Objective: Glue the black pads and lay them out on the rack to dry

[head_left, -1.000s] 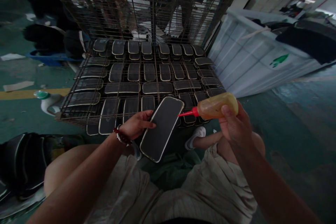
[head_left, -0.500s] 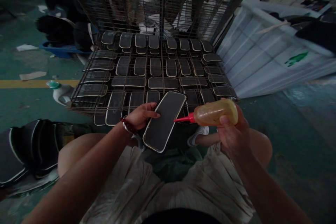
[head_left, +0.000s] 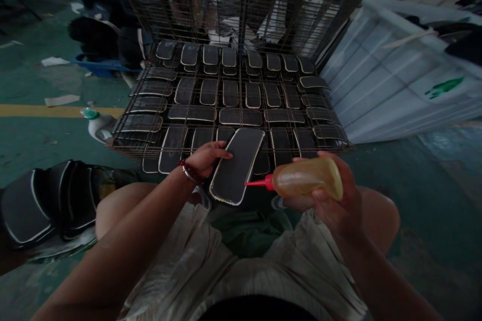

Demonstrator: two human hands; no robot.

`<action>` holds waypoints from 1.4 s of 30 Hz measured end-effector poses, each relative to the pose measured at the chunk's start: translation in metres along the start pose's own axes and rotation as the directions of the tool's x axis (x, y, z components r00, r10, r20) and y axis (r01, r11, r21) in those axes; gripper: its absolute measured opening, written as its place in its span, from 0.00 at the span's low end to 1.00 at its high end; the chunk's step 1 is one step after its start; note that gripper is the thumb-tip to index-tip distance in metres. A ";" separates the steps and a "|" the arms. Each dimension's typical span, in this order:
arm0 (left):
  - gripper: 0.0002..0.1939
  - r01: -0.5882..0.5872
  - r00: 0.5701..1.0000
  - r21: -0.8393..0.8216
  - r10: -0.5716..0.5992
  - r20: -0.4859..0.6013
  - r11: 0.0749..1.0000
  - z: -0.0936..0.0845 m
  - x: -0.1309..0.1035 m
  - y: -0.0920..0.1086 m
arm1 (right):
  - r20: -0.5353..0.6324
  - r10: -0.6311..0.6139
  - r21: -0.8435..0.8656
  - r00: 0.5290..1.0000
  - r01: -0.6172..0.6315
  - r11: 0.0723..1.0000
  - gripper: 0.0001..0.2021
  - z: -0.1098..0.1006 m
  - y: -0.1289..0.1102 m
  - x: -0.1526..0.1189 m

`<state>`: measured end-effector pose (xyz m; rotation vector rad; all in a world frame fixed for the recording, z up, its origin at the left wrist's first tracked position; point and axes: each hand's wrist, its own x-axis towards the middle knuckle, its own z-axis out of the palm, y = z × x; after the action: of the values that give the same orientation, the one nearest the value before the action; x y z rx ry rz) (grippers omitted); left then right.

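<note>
A dark rectangular panel (head_left: 238,168) with a pale rim is tilted above my lap, and my left hand (head_left: 211,157) pinches its left edge, thumb on top. My right hand (head_left: 341,195) is wrapped round a squeeze bottle (head_left: 303,178) of amber liquid, lying nearly level. Its red nozzle (head_left: 259,182) points left, the tip at the panel's right edge. Whether liquid is coming out is too small to tell. Behind the panel, many similar dark pieces (head_left: 240,116) sit in rows on a wire rack (head_left: 126,133).
More dark panels (head_left: 26,205) are stacked at the lower left. A white jug (head_left: 98,123) with a green cap stands left of the rack. A blue tub (head_left: 101,66) with dark items is behind it. At the right is a large white bin (head_left: 384,75).
The bottle's nozzle tip has moved down along the panel's right edge towards me. My left hand still holds the panel. The whole view has shifted slightly.
</note>
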<state>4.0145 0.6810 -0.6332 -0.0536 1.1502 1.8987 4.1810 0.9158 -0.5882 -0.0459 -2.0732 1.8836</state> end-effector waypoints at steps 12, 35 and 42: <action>0.15 -0.062 0.993 -0.010 0.060 -0.098 0.998 -0.003 0.001 0.003 | 0.135 -0.072 -0.059 0.988 0.081 0.995 0.31 0.004 -0.012 -0.014; 0.18 -0.071 0.996 -0.003 0.070 -0.060 0.997 0.006 0.004 -0.009 | -0.132 0.473 0.515 0.871 -0.347 0.784 0.13 0.009 0.048 0.044; 0.20 -0.029 0.999 0.011 0.029 -0.028 1.000 0.013 0.007 -0.018 | -0.398 0.007 0.114 0.917 0.043 0.993 0.24 0.017 0.050 0.066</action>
<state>4.0276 0.6976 -0.6412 -0.0586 1.1860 1.9228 4.1042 0.9222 -0.6228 -0.3508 -1.6777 1.8043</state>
